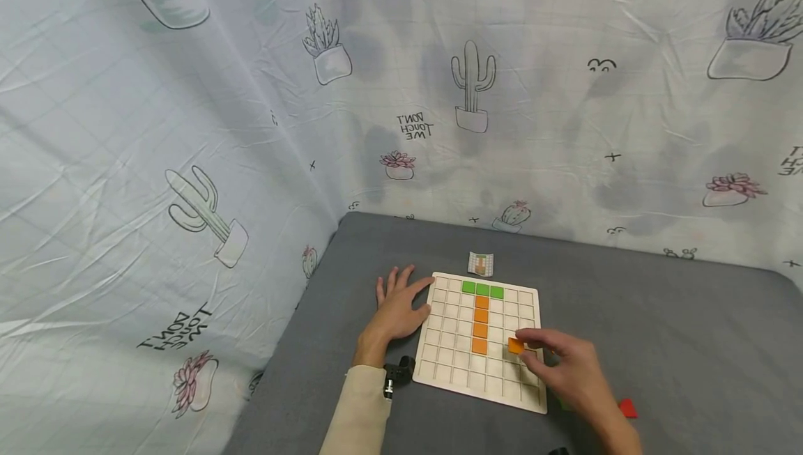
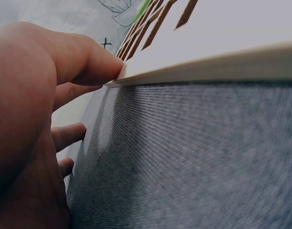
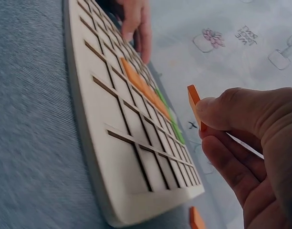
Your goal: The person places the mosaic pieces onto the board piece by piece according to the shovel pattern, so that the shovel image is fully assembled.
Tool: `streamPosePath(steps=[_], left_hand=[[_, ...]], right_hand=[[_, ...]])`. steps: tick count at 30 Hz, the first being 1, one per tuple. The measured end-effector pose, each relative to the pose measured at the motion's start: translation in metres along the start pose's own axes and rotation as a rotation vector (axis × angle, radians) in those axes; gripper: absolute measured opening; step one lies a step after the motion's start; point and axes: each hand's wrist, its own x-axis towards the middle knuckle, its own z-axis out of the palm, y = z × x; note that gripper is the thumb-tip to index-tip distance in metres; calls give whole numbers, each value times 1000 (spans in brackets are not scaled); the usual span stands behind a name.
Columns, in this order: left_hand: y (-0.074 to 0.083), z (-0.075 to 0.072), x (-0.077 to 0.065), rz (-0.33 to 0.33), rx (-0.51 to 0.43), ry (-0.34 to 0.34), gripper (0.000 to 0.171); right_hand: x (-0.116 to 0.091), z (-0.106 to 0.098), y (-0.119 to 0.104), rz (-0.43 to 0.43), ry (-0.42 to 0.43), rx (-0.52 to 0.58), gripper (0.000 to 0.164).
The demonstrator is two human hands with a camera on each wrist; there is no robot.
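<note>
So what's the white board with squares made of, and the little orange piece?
The grid board looks like pale wood, matt, with dark cut grooves and a thick plain edge. The orange tile pinched in the right hand seems thin, smooth plastic or painted wood; hard to tell which.

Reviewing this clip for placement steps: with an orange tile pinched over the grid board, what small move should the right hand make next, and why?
Probably lower the orange tile into an empty cell of the board. The right hand pinches it just above the grid, beside the orange column under the green row, and the left hand steadies the board's edge.
</note>
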Motion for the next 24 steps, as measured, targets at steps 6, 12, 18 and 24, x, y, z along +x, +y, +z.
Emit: streamPosePath(steps=[6,12,18,24], left_hand=[[0,0,0,-5,1,-3,55],[1,0,0,-4,-2,-3,55],[0,1,1,-9,4,-1,56],[0,1,1,-15,5,-4,56]], right_hand=[[0,12,-1,73,-58,14,41],[3,19,-3,148,-127,-27,37],[3,25,-2,121,-131,-73,38],[2,30,1,43,-92,-79,40]])
